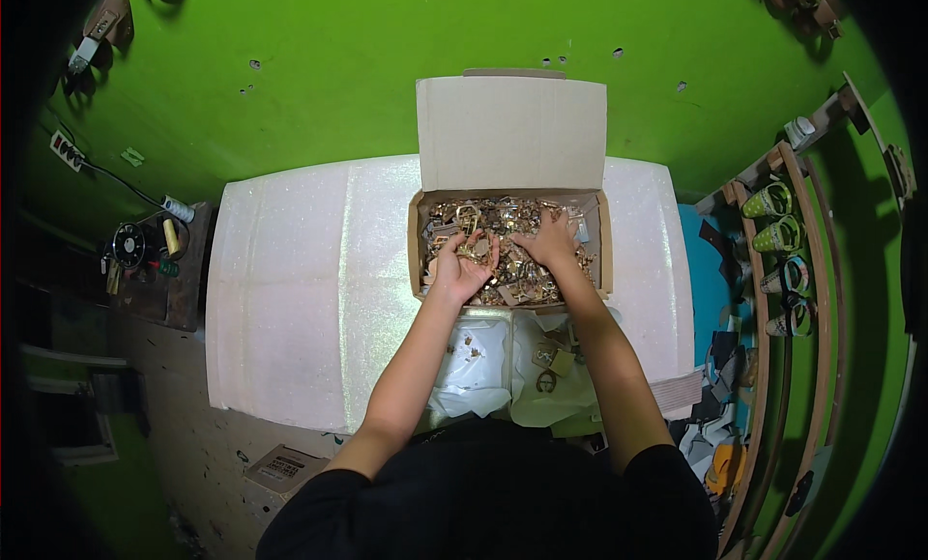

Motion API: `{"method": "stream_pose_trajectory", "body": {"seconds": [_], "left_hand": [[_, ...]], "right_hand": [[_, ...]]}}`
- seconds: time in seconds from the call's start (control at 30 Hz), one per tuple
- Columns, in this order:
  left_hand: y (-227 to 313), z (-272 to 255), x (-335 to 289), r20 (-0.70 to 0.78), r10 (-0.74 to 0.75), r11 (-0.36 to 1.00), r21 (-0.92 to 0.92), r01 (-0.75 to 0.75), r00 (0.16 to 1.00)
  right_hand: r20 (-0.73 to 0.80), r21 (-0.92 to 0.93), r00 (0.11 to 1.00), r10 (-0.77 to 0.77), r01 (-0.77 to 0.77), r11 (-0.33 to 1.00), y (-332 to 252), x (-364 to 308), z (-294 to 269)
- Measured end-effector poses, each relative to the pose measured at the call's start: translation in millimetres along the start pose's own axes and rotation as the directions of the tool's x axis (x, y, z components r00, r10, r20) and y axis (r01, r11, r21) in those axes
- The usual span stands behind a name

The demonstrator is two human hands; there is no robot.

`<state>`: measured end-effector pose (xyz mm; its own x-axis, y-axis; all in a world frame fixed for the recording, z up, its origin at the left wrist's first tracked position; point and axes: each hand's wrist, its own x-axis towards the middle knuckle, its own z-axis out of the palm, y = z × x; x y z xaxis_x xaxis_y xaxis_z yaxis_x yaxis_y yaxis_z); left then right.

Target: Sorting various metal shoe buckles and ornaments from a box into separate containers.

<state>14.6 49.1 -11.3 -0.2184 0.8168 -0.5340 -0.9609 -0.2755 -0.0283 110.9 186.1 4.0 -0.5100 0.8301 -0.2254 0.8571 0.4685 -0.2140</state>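
Note:
An open cardboard box (510,135) stands on the table with its lid raised. It is filled with small gold and silver metal pieces (527,282), buckles among them. My left hand (466,276) is palm up over the box's left part, fingers curled around several gold buckles (478,248). Deeper in the box, my right hand (551,241) reaches down with thumb and fingers apart, touching the loose pieces. Nearer to me are two lined containers: a white plastic-lined one (454,398) with a few small pieces, and a second (575,405) holding larger gold buckles (546,380).
A shimmering pale cloth covers the table (280,289), which meets a green wall (338,67). On the right, a wooden rack (764,347) holds sandals (773,233), with scraps piled beside it. A small side table (184,299) carries tools at left; a flattened carton (285,468) lies below.

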Motion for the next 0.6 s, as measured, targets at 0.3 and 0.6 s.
{"method": "stream_pose_trajectory", "body": {"seconds": [0.3,0.6], "left_hand": [[6.2,-13.3,5.2,0.092,-0.022,0.999,0.032,0.019,0.996],[7.1,-14.1,3.0,0.097,0.011,1.0,-0.019,-0.009,0.995]], "right_hand": [[0.087,-0.005,0.996,-0.014,0.015,1.0,1.1,9.6,7.5],[0.16,-0.034,0.983,-0.093,0.1,0.994,1.8,6.6,-3.2]]}}
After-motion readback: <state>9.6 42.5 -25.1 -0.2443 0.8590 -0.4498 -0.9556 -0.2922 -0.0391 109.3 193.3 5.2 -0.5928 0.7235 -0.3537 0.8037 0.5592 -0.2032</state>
